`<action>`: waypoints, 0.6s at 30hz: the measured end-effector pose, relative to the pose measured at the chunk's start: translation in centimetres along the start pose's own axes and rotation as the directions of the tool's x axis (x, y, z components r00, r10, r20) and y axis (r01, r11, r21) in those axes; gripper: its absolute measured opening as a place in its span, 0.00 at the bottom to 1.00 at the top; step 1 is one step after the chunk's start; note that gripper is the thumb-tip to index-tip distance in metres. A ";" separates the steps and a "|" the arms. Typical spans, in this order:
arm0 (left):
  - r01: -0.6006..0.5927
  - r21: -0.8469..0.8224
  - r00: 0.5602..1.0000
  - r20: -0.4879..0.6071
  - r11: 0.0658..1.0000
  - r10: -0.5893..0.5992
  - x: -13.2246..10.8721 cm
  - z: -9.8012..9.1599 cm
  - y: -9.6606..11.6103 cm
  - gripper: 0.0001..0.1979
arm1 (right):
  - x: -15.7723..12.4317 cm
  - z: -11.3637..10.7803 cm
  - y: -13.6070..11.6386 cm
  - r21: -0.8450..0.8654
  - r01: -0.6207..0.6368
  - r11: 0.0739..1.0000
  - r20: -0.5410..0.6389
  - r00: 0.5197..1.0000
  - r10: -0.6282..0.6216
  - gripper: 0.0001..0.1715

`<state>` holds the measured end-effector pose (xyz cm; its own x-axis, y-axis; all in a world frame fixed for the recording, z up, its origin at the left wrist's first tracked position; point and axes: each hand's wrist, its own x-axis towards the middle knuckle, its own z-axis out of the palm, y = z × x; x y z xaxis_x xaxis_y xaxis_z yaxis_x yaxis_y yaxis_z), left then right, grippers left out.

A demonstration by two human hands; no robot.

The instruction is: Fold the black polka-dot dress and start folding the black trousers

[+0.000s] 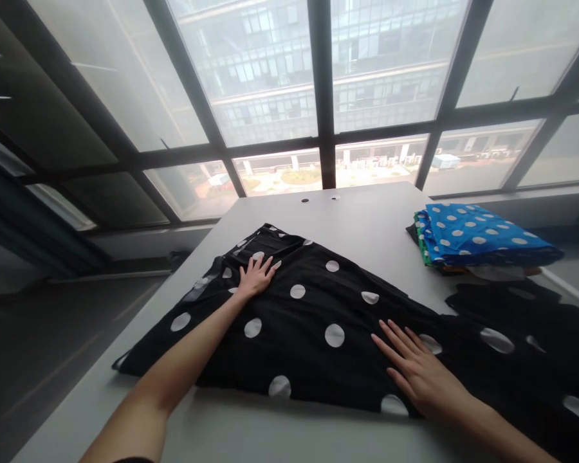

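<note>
A black garment with large white polka dots lies spread across the white table, its wide end to the left. Toward its far left corner, my left hand rests on the cloth with fingers spread. My right hand lies flat on the garment nearer its gathered, narrower part, fingers stretched out. Neither hand grips anything. To the right, the black cloth bunches up and runs out of view. Some folds show near the far left edge.
On the right side of the white table sits a stack of folded polka-dot clothes, blue on top with green below. Two round cable holes are near the far edge. Large windows stand behind, and a curtain hangs at left.
</note>
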<state>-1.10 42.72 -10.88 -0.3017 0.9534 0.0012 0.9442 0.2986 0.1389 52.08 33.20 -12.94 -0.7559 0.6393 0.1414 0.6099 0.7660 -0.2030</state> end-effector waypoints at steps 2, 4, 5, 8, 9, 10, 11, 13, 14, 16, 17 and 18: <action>0.048 0.014 0.999 -0.020 0.999 -0.047 -3.6 0.8 -1.4 0.33 | -2.0 -0.4 0.2 0.033 0.026 0.999 0.042 0.999 -0.028 0.38; 0.083 0.031 0.996 -0.016 0.996 -0.083 -6.6 1.1 -3.2 0.33 | -3.7 -0.6 0.6 0.063 0.039 0.997 0.069 0.997 -0.043 0.38; 0.102 0.038 0.995 -0.006 0.994 -0.102 -7.6 1.0 -4.2 0.33 | -4.4 -0.8 0.7 0.079 0.043 0.996 0.076 0.996 -0.049 0.37; 0.203 0.041 0.979 0.002 0.978 -0.204 -8.0 -0.6 -7.1 0.33 | -5.2 -1.1 1.2 0.113 0.063 0.992 0.074 0.995 -0.072 0.38; 0.251 0.037 0.968 -0.009 0.967 -0.251 -7.4 -1.4 -7.9 0.33 | -5.2 -1.2 1.3 0.114 0.076 0.991 0.072 0.994 -0.084 0.38; 0.297 0.030 0.955 -0.026 0.955 -0.296 -6.5 -2.2 -8.7 0.33 | -5.2 -1.3 1.3 0.108 0.086 0.990 0.072 0.993 -0.094 0.38; 0.337 0.020 0.941 -0.046 0.941 -0.336 -5.5 -2.9 -9.3 0.33 | -5.1 -1.3 1.3 0.099 0.095 0.991 0.069 0.992 -0.102 0.39; 0.396 -0.006 0.914 -0.092 0.918 -0.394 -3.0 -4.2 -10.0 0.32 | -5.0 -1.3 1.4 0.086 0.106 0.991 0.063 0.992 -0.111 0.39; 0.409 -0.021 0.905 -0.118 0.912 -0.408 -1.7 -4.6 -10.2 0.32 | -4.9 -1.3 1.4 0.084 0.106 0.991 0.057 0.992 -0.111 0.39; 0.400 -0.051 0.901 -0.160 0.915 -0.403 1.0 -5.2 -9.9 0.30 | -5.0 -1.2 1.3 0.088 0.099 0.991 0.046 0.994 -0.104 0.38; 0.382 -0.065 0.906 -0.170 0.922 -0.387 2.3 -5.3 -9.6 0.28 | -5.0 -1.2 1.2 0.093 0.093 0.991 0.046 0.994 -0.097 0.38; 0.360 -0.077 0.914 -0.170 0.930 -0.368 3.5 -5.4 -9.3 0.26 | -5.0 -1.2 1.2 0.097 0.082 0.992 0.047 0.995 -0.087 0.38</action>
<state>-11.60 43.07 -6.85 -0.6460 0.7541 0.1188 0.7589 0.6177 0.2061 56.90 30.94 -12.71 -0.8166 0.5660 0.1128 0.5194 0.8060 -0.2838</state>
